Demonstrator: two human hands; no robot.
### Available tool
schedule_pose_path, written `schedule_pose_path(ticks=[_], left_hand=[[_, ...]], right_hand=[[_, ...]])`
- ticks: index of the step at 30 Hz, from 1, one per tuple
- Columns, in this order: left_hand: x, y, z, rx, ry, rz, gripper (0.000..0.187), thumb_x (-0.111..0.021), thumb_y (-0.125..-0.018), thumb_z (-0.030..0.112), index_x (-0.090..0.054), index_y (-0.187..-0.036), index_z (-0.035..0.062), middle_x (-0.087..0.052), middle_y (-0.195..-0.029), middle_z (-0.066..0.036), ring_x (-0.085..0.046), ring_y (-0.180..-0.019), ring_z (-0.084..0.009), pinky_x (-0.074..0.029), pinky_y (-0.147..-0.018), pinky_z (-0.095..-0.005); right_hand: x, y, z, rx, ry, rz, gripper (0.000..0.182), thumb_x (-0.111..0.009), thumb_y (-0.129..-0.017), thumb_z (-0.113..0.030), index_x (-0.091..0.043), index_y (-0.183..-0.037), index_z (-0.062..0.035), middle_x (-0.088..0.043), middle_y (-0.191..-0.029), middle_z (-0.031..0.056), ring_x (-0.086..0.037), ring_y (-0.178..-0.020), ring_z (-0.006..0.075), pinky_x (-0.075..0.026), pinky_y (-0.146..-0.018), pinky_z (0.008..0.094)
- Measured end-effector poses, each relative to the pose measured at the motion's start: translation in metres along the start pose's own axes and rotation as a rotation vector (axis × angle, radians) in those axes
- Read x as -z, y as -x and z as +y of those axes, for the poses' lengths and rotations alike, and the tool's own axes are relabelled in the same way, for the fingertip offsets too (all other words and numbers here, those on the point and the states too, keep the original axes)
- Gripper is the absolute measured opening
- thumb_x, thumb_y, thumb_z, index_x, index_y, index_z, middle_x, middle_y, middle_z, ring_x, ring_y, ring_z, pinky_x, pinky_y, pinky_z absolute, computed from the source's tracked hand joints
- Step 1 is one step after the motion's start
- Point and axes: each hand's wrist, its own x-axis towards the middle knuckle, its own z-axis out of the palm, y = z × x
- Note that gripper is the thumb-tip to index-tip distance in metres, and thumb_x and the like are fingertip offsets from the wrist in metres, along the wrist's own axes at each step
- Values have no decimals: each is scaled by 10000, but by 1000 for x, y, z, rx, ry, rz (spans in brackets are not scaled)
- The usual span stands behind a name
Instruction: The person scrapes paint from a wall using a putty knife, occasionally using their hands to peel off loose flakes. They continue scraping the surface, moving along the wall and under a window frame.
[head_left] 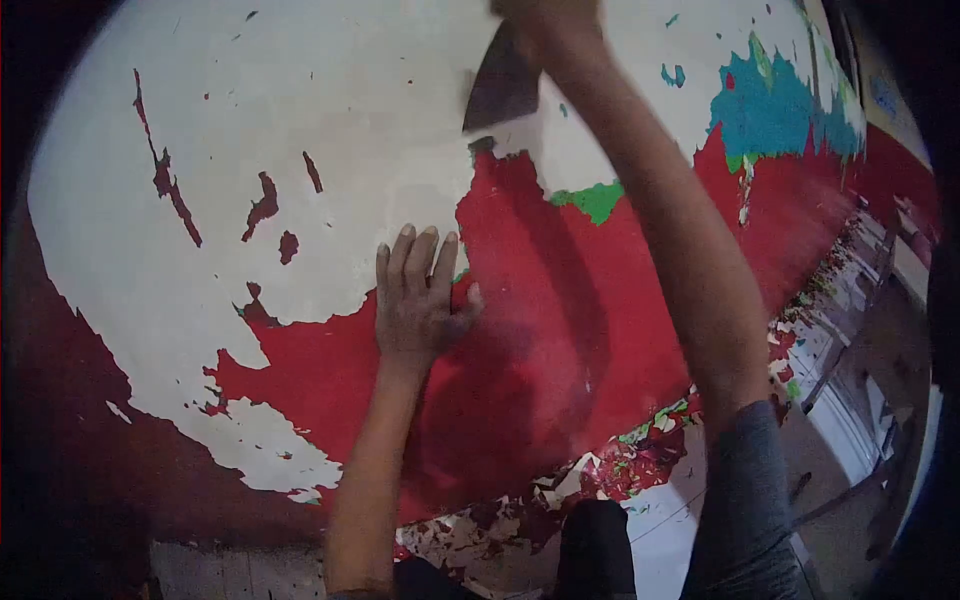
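Note:
My left hand (415,300) lies flat on the wall, fingers spread upward, across the border between white paint and bare red surface. Higher up, my right hand (555,28) is closed around a scraper (503,88) with a broad dark blade; its handle is hidden in the hand. The blade's lower edge is at the white paint (420,130), just above a notch where the red surface (530,290) shows. A small green patch (597,202) lies to the right of the notch.
A blue-green patch (765,110) shows at the upper right of the wall. Paint flakes (640,460) litter the floor along the wall's foot. My dark-clad knee (597,545) is at the bottom. Long pale strips (850,430) lie at the lower right.

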Motion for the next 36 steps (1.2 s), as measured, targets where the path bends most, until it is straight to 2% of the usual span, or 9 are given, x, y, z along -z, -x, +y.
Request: schedule_pose_path(ticks=[2, 5, 6, 12, 14, 16, 23, 26, 36], left_hand=[[3, 4, 0, 12, -6, -19, 614, -651, -721, 347, -493, -1256, 91, -417, -1277, -128, -349, -1272, -332, -283, -1071, -525], [2, 2, 0, 18, 8, -21, 615, -655, -717, 351, -495, -1254, 95, -415, -1279, -128, -350, -1273, -328, -282, -1072, -524], [2, 2, 1, 22, 11, -20, 616, -656, -716, 353, -495, -1253, 97, -413, -1281, -128, -351, -1273, -325, -280, -1073, -523], [0, 3, 1, 22, 28, -6, 618, -670, -703, 336, -503, -1249, 101, -409, -1288, -128, -343, -1279, -318, -272, -1078, -523], [3, 4, 0, 21, 28, -10, 616, -673, -699, 334, -508, -1245, 99, -410, -1288, -125, -341, -1280, -318, -272, -1078, -522], [3, 4, 0, 24, 32, -21, 611, -675, -696, 328, -514, -1238, 98, -412, -1287, -121, -341, -1280, -318, -275, -1077, -521], [4, 5, 1, 30, 36, -23, 605, -677, -690, 323, -522, -1233, 106, -411, -1288, -118, -340, -1279, -323, -279, -1071, -523], [3, 1, -1, 13, 34, -24, 606, -676, -690, 325, -521, -1234, 108, -412, -1287, -119, -338, -1279, -324, -279, -1069, -526], [2, 4, -2, 17, 38, -23, 614, -684, -679, 322, -526, -1233, 110, -418, -1283, -124, -338, -1280, -322, -275, -1071, -526]], right_hand=[[-5, 19, -7, -178, -210, -145, 107, -561, -767, -71, -519, -750, 26, -522, -676, 109, -479, -638, 171, -425, -603, 353], [6, 3, -17, -35, -351, 4, 116, -567, -756, -69, -496, -726, 18, -507, -655, 97, -460, -628, 161, -417, -588, 362], [17, -2, -25, -226, -256, -26, 121, -567, -745, -74, -485, -722, 12, -489, -638, 71, -458, -626, 153, -407, -574, 339], [15, 4, -34, -252, -241, -15, 149, -572, -717, -91, -468, -662, 1, -448, -601, 59, -442, -578, 174, -402, -563, 365], [13, 7, -30, 215, 326, -82, 151, -574, -707, -88, -459, -657, -4, -435, -573, 49, -425, -550, 154, -390, -531, 351], [10, 5, -33, -92, -259, -13, 153, -570, -706, -84, -450, -653, -7, -423, -560, 47, -417, -538, 153, -384, -519, 351], [8, 5, -23, -10, -39, -82, 143, -567, -708, -89, -463, -659, -5, -440, -569, 35, -436, -555, 148, -400, -536, 347], [14, 1, -46, -223, -290, -55, 150, -567, -712, -89, -473, -654, 12, -457, -569, 43, -448, -562, 149, -403, -541, 343], [6, 10, -27, -149, -285, -20, 134, -571, -728, -83, -484, -680, 7, -459, -608, 34, -423, -578, 137, -388, -548, 320]])
